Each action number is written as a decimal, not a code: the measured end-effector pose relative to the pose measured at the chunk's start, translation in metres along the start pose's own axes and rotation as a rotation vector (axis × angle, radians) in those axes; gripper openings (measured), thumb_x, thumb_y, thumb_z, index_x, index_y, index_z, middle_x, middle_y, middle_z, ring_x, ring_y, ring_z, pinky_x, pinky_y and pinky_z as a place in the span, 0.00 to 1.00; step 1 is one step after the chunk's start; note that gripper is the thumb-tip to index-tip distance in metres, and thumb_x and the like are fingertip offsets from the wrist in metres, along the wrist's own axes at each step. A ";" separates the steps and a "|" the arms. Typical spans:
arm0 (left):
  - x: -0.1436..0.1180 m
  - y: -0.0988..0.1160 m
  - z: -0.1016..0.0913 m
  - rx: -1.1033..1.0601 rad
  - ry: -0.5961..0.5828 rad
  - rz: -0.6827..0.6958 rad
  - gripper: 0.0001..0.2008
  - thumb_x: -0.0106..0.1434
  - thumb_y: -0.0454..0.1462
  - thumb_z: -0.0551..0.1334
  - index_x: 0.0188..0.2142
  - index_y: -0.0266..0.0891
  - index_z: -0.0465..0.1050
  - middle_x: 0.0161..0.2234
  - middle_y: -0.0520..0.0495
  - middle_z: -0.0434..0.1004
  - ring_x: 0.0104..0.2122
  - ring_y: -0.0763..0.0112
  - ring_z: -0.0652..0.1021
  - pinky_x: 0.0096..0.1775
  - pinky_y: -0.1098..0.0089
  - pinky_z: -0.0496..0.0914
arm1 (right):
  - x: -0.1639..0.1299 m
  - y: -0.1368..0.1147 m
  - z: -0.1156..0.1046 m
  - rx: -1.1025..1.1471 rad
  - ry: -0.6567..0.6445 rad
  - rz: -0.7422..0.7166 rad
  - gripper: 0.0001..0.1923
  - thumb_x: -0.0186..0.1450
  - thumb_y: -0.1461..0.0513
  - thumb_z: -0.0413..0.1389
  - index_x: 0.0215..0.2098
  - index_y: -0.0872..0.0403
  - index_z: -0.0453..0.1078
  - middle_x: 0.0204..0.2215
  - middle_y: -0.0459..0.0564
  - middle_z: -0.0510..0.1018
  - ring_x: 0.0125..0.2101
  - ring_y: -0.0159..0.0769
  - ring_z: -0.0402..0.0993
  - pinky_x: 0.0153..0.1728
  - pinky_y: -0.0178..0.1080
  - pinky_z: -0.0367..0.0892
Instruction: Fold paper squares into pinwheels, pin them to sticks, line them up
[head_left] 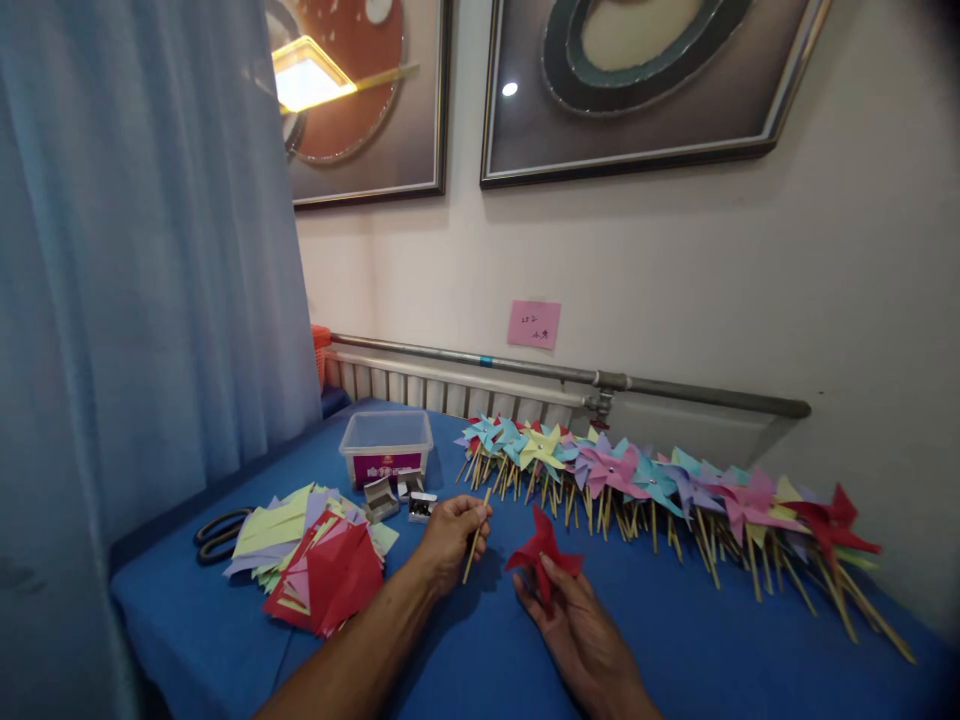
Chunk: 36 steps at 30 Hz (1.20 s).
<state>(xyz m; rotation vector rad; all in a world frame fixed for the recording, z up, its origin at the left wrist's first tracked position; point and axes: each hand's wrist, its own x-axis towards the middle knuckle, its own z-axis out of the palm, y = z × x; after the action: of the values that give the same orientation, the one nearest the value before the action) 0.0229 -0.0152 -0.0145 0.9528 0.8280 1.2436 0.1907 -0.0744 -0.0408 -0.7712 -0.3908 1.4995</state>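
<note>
A folded red paper pinwheel (541, 556) sits pinched between the thumb and fingers of the right hand (581, 630), held just above the blue table (465, 640) near its front edge, its pointed vanes fanned upward and toward the wall. The palm is turned up beneath it, which seems meant to keep the folds from springing apart. It looks crisp and flat-coloured, with four curled points meeting at the centre; whether a pin already passes through that centre cannot be told.

Just beside it, the left hand (448, 540) is closed around a thin wooden stick (476, 535), gripped near its upper end so that the shaft slants down toward the tabletop, close to the pinwheel but apart from it.

To the left of the arms lies a loose stack of cut paper squares (315, 565), red on top with yellow, green and purple beneath, and dark-handled scissors (219, 535) rest beyond it at the table's edge. A clear plastic box (386, 445) stands behind, with small open cartons (401, 498) in front of it.

Along the wall side, a long row of finished pinwheels (660, 490) in blue, pink, yellow and red lies with sticks pointing toward the worker. A pink note (534, 324) is stuck to the wall above a grey pipe (570, 375).
</note>
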 end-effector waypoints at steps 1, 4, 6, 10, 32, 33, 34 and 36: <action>0.001 0.000 0.000 0.004 0.008 0.006 0.24 0.46 0.51 0.74 0.32 0.36 0.73 0.20 0.54 0.72 0.16 0.77 0.69 0.20 0.75 0.61 | 0.000 0.000 0.001 -0.009 -0.003 -0.006 0.21 0.40 0.62 0.79 0.28 0.52 0.76 0.28 0.41 0.83 0.32 0.35 0.79 0.41 0.43 0.80; 0.002 -0.002 -0.001 0.074 0.014 0.014 0.21 0.49 0.50 0.73 0.32 0.36 0.74 0.21 0.52 0.74 0.16 0.76 0.70 0.21 0.74 0.60 | -0.002 0.000 0.004 -0.061 -0.025 -0.052 0.20 0.42 0.60 0.79 0.29 0.51 0.77 0.29 0.42 0.83 0.32 0.35 0.79 0.39 0.41 0.79; 0.002 -0.003 -0.002 0.170 0.012 0.013 0.17 0.51 0.47 0.72 0.30 0.36 0.75 0.19 0.53 0.72 0.14 0.77 0.67 0.20 0.74 0.57 | -0.002 0.001 0.006 -0.101 -0.023 -0.097 0.20 0.42 0.59 0.79 0.30 0.51 0.77 0.29 0.42 0.83 0.32 0.34 0.79 0.38 0.39 0.79; 0.000 -0.004 -0.002 0.326 -0.017 0.061 0.09 0.53 0.41 0.70 0.28 0.37 0.76 0.17 0.54 0.71 0.15 0.77 0.65 0.21 0.74 0.54 | 0.000 -0.002 0.006 -0.143 0.005 -0.167 0.20 0.43 0.58 0.78 0.30 0.52 0.77 0.28 0.42 0.83 0.30 0.33 0.78 0.36 0.38 0.77; -0.005 0.004 0.001 -0.245 -0.046 -0.137 0.08 0.60 0.35 0.70 0.32 0.34 0.73 0.28 0.45 0.78 0.25 0.71 0.80 0.31 0.71 0.76 | 0.002 -0.009 0.005 -0.120 0.009 -0.148 0.22 0.39 0.59 0.80 0.28 0.53 0.78 0.27 0.43 0.83 0.28 0.32 0.76 0.36 0.38 0.77; -0.006 0.005 0.001 -0.266 -0.032 -0.143 0.06 0.62 0.34 0.69 0.32 0.34 0.73 0.29 0.45 0.78 0.26 0.70 0.80 0.31 0.70 0.77 | 0.002 -0.009 0.005 -0.118 0.013 -0.146 0.22 0.38 0.59 0.80 0.28 0.53 0.78 0.26 0.43 0.83 0.28 0.32 0.76 0.35 0.38 0.77; -0.006 0.006 0.001 -0.285 -0.016 -0.145 0.05 0.63 0.33 0.67 0.33 0.34 0.73 0.28 0.45 0.78 0.26 0.70 0.80 0.32 0.69 0.77 | 0.002 -0.009 0.006 -0.115 0.015 -0.143 0.23 0.38 0.59 0.80 0.28 0.53 0.78 0.25 0.42 0.82 0.27 0.31 0.75 0.35 0.37 0.77; -0.006 0.008 0.002 -0.323 0.016 -0.139 0.04 0.65 0.32 0.65 0.33 0.34 0.73 0.28 0.45 0.78 0.25 0.71 0.80 0.32 0.69 0.77 | 0.001 -0.009 0.006 -0.105 0.007 -0.127 0.22 0.39 0.60 0.80 0.28 0.53 0.78 0.26 0.42 0.83 0.27 0.31 0.76 0.35 0.37 0.77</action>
<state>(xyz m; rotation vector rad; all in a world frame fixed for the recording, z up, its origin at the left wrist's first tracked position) 0.0207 -0.0208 -0.0066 0.6154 0.6682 1.2199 0.1931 -0.0711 -0.0310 -0.8187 -0.5076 1.3655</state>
